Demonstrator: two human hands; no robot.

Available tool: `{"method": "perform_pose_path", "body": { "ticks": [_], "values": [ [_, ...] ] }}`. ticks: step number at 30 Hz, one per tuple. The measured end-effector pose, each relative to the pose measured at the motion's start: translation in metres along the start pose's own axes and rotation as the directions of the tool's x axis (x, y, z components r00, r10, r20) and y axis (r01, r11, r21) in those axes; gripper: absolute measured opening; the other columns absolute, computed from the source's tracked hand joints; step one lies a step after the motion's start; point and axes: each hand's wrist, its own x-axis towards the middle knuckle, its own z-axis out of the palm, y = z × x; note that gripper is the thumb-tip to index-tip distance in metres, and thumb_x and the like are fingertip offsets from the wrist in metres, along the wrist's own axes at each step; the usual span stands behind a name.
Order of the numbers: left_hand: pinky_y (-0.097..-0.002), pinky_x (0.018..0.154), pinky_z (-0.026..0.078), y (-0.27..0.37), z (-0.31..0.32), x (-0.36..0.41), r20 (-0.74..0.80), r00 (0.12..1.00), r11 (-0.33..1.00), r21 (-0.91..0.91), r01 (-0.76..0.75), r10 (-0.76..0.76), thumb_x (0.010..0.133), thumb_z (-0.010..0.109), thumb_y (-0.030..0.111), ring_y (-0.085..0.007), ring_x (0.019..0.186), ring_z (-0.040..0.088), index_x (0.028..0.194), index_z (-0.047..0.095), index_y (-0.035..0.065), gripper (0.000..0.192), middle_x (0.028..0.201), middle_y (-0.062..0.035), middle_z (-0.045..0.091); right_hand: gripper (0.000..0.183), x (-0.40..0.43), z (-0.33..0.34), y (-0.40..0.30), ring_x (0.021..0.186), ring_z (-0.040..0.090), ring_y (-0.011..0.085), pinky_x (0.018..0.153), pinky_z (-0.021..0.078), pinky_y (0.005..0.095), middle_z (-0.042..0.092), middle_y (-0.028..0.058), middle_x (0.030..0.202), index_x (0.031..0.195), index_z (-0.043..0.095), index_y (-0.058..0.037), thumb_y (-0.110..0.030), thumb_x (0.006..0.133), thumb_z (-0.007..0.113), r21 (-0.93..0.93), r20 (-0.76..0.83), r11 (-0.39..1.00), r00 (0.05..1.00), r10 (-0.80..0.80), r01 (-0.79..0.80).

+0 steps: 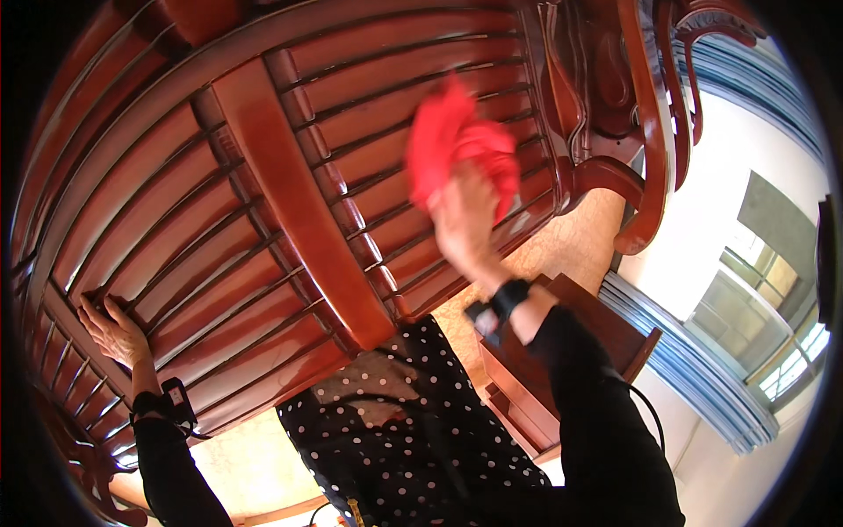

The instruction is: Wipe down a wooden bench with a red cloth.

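Observation:
A glossy reddish-brown slatted wooden bench (290,197) spreads out before me, with a broad plain board across the middle of its seat. My right hand (466,204), blurred, grips a bunched red cloth (461,141) over the slats on the bench's right side. My left hand (117,332) rests with fingers apart on the slats near the bench's left end and holds nothing. Each wrist carries a black strap with a small device.
Curved wooden armrests (649,165) rise at the right. Beside the bench's near right side stands a brown wooden cabinet (527,369) with a raised edge. Blue curtains (691,362) hang by a window (744,290) on the right. Pale patterned floor (257,461) shows below the bench.

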Motion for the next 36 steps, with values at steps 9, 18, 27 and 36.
{"method": "perform_pose_path", "body": {
  "ticks": [9, 18, 27, 36],
  "values": [
    [-0.0573, 0.102, 0.025, -0.005, 0.006, 0.005, -0.012, 1.0, 1.0, -0.02, -0.017, 0.017, 0.089, 0.025, 0.066, -0.0304, 0.135, 0.027, 0.144, 0.025, 0.0286, 0.066, 0.149, -0.0076, 0.026, 0.042, -0.048, -0.008, 0.139, 0.1, 0.05, 0.0381, 0.084, 0.0405, 0.0465, 0.052, 0.0172, 0.116, 0.111, 0.055, -0.0088, -0.004, 0.07, 0.055, -0.007, -0.083, 0.996, 0.992, -0.091, 0.091],
    [-0.0584, 0.101, 0.028, 0.0, 0.004, 0.001, -0.005, 1.0, 1.0, 0.001, -0.006, 0.006, 0.089, 0.024, 0.067, -0.0303, 0.134, 0.029, 0.144, 0.025, 0.0289, 0.067, 0.148, -0.0077, 0.026, 0.057, -0.103, 0.049, 0.123, 0.129, 0.031, 0.0403, 0.108, 0.0244, 0.041, 0.028, 0.0296, 0.14, 0.141, 0.019, 0.0049, -0.018, 0.093, 0.04, 0.507, -0.113, 0.673, 0.733, 0.671, -0.538],
    [-0.0523, 0.103, 0.027, 0.018, -0.006, -0.002, -0.004, 1.0, 0.998, -0.053, -0.016, 0.015, 0.092, 0.028, 0.061, -0.0292, 0.135, 0.027, 0.144, 0.026, 0.0253, 0.063, 0.149, -0.0089, 0.025, 0.029, -0.189, 0.02, -0.085, 0.098, 0.058, 0.0144, 0.084, 0.0477, 0.0306, 0.06, 0.0017, 0.107, 0.116, 0.053, -0.0083, -0.026, 0.093, 0.052, 0.611, 0.785, -0.532, 0.36, 0.504, -0.587],
    [-0.0519, 0.104, 0.025, 0.013, -0.009, -0.004, 0.008, 1.0, 0.998, -0.061, 0.002, -0.001, 0.091, 0.027, 0.061, -0.0292, 0.136, 0.025, 0.145, 0.025, 0.0254, 0.064, 0.149, -0.01, 0.024, 0.041, -0.065, -0.089, 0.015, 0.089, 0.061, 0.0203, 0.078, 0.0494, 0.0306, 0.062, 0.0095, 0.1, 0.125, 0.045, -0.0008, -0.008, 0.086, 0.055, 0.75, 0.315, 0.547, 0.928, 0.2, -0.373]
  ]
}}
